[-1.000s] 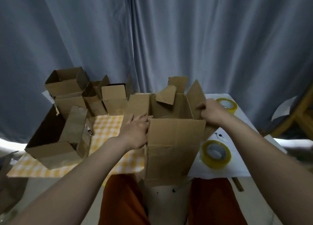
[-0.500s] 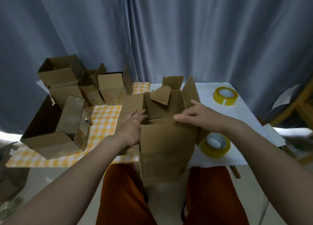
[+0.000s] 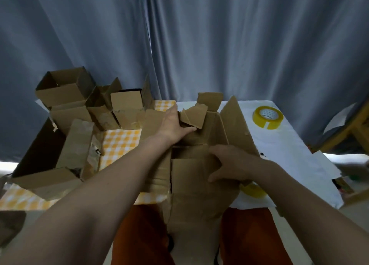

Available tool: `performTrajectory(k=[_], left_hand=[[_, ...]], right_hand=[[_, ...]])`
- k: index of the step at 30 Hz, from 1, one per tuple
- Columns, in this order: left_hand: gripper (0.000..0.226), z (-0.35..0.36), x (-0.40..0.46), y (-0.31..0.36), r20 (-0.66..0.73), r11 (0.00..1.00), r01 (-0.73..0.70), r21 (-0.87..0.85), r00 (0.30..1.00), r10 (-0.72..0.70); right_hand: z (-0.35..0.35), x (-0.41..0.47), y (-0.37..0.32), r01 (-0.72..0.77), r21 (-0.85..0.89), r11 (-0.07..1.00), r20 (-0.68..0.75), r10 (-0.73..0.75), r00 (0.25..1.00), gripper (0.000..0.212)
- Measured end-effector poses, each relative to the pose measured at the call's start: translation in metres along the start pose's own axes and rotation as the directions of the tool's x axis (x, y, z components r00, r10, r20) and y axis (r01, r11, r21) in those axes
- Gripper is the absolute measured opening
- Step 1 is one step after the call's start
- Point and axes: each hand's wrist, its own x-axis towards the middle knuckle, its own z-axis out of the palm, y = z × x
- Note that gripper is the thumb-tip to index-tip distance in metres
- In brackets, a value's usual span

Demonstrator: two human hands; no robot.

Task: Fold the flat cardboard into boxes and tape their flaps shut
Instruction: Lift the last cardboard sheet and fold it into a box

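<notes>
I see the open box [image 3: 201, 145] at the table's near edge, its long axis running near to far. My left hand [image 3: 173, 125] lies flat, fingers straight, on its left flap; my right hand [image 3: 231, 165] presses the near flap, nearer the half-hidden tape roll [image 3: 253, 191].

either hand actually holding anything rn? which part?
Both hands are on the open cardboard box. Left hand reaches inside, fingers against a torn inner flap. Right hand presses flat on the near flap. No closed grip visible.
</notes>
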Motion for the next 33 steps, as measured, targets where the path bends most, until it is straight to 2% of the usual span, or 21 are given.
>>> performTrajectory(k=[5, 8, 12, 14, 16, 17, 19, 21, 24, 27, 33], left_hand=[[0.119, 0.015, 0.038, 0.023, 0.033, 0.986, -0.028, 0.165, 0.999, 0.023], [0.115, 0.031, 0.046, 0.029, -0.033, 0.949, 0.013, 0.315, 0.999, -0.003], [0.072, 0.039, 0.048, 0.027, -0.081, 0.909, -0.008, 0.417, 0.996, 0.046], [0.047, 0.034, 0.046, 0.027, -0.013, 0.922, -0.066, 0.381, 0.997, 0.077], [0.027, 0.026, 0.044, 0.022, 0.098, 0.914, -0.186, 0.361, 0.982, 0.161], [0.028, 0.020, 0.043, 0.018, 0.154, 0.889, -0.267, 0.371, 0.962, 0.224], [0.044, 0.010, 0.042, 0.008, 0.248, 0.812, -0.417, 0.408, 0.907, 0.341], [0.054, 0.000, 0.040, -0.005, 0.307, 0.741, -0.492, 0.458, 0.869, 0.387], [0.064, -0.008, 0.038, -0.022, 0.358, 0.735, -0.498, 0.461, 0.862, 0.359], [0.073, -0.010, 0.036, -0.027, 0.393, 0.721, -0.500, 0.480, 0.857, 0.333], [0.084, -0.005, 0.027, -0.029, 0.502, 0.667, -0.492, 0.560, 0.842, 0.199]], right_hand=[[0.000, 0.010, 0.007, 0.040, 0.097, 0.994, 0.007, -0.041, 0.999, 0.065], [0.001, 0.015, 0.007, 0.072, 0.094, 0.993, 0.004, -0.072, 0.997, 0.062], [0.003, 0.017, 0.010, 0.070, 0.093, 0.993, 0.035, -0.074, 0.997, 0.063], [0.001, 0.017, 0.013, 0.060, 0.101, 0.993, 0.038, -0.064, 0.997, 0.064], [-0.002, 0.016, 0.015, 0.044, 0.109, 0.993, 0.050, -0.049, 0.998, 0.066], [-0.003, 0.015, 0.016, 0.035, 0.113, 0.993, 0.062, -0.042, 0.997, 0.066], [-0.004, 0.014, 0.017, 0.019, 0.119, 0.993, 0.085, -0.030, 0.996, 0.066], [-0.003, 0.015, 0.016, 0.011, 0.119, 0.993, 0.097, -0.022, 0.995, 0.067], [-0.001, 0.019, 0.011, 0.007, 0.106, 0.994, 0.091, -0.017, 0.996, 0.068], [0.005, 0.023, 0.007, 0.004, 0.001, 1.000, 0.073, -0.004, 0.997, 0.071], [0.013, 0.032, 0.008, -0.002, -0.146, 0.989, -0.053, -0.005, 0.999, 0.103]])
